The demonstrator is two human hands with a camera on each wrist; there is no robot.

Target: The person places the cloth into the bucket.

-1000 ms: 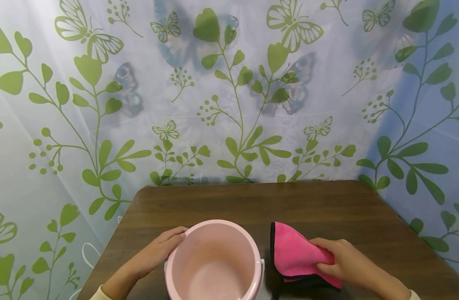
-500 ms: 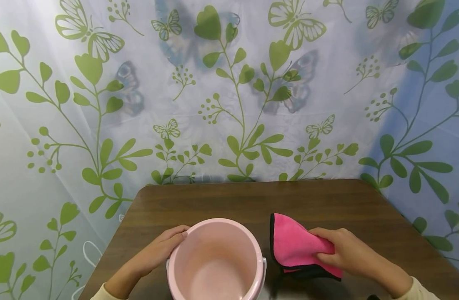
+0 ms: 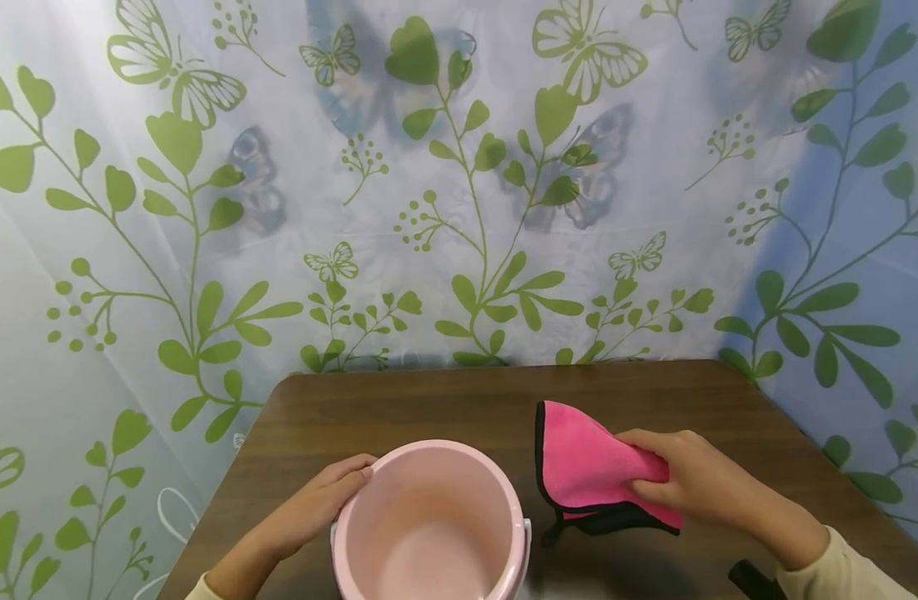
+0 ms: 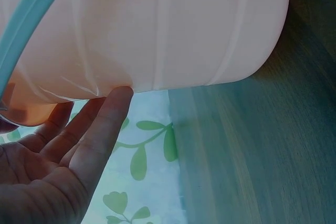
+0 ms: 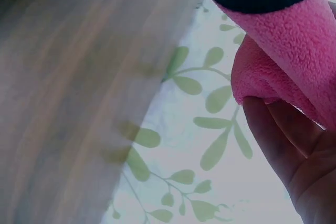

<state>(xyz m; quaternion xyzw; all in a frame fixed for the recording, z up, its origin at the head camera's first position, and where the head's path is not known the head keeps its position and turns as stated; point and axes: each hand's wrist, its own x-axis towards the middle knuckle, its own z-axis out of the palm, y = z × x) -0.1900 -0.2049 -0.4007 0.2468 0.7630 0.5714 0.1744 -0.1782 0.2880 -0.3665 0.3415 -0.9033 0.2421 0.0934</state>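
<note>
A pink bucket (image 3: 436,471) stands upright at the near middle of the table, its mouth facing up with nothing visible inside. My left hand (image 3: 316,504) grips its left rim, thumb over the edge. In the left wrist view the fingers (image 4: 107,124) lie against the bucket's ribbed outer wall (image 4: 184,30). To the right of the bucket, my right hand (image 3: 699,479) pinches a folded pink cloth (image 3: 589,462) with black edging, raised over the table. The right wrist view has the fluffy cloth (image 5: 283,35) bunched above the fingers (image 5: 273,129).
The brown wooden table (image 3: 504,400) reaches back to a curtain (image 3: 428,208) printed with green leaves and butterflies. A pale bucket handle (image 4: 31,24) crosses the left wrist view. A white cord (image 3: 175,517) hangs beyond the table's left edge. Beside the right sleeve shows a black object (image 3: 751,579).
My right hand has moved up in the head view, taking the pink cloth farther from me. The left hand and the bucket have stayed in place.
</note>
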